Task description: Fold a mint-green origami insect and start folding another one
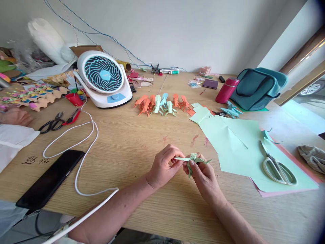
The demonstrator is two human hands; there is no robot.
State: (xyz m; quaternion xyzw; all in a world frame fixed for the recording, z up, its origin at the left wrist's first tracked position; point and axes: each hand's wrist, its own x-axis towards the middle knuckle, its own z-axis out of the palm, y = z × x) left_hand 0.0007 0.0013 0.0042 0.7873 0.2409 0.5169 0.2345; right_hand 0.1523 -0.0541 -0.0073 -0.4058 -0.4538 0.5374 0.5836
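Observation:
Above the table's near part, both hands hold a light green folded-paper figure (193, 157) with several thin pointed limbs. My left hand (165, 165) pinches a narrow limb on its left side between thumb and fingers. Thumb and fingers of my right hand (205, 173) are closed on the body, hiding part of it. Beyond the hands stands a row of finished-looking paper figures: orange ones (144, 104), pale green ones (157, 105) and a blue one (164, 98). To the right lie light green paper sheets (215, 142) with white-handled scissors (278, 169) on top.
A white fan (104, 78) stands at back left, its white cable (95, 135) looping past a black phone (50, 179). Black scissors (52, 124) lie near another person's hand (15, 116). A pink bottle (227, 90) and teal bag (256, 88) stand at back right.

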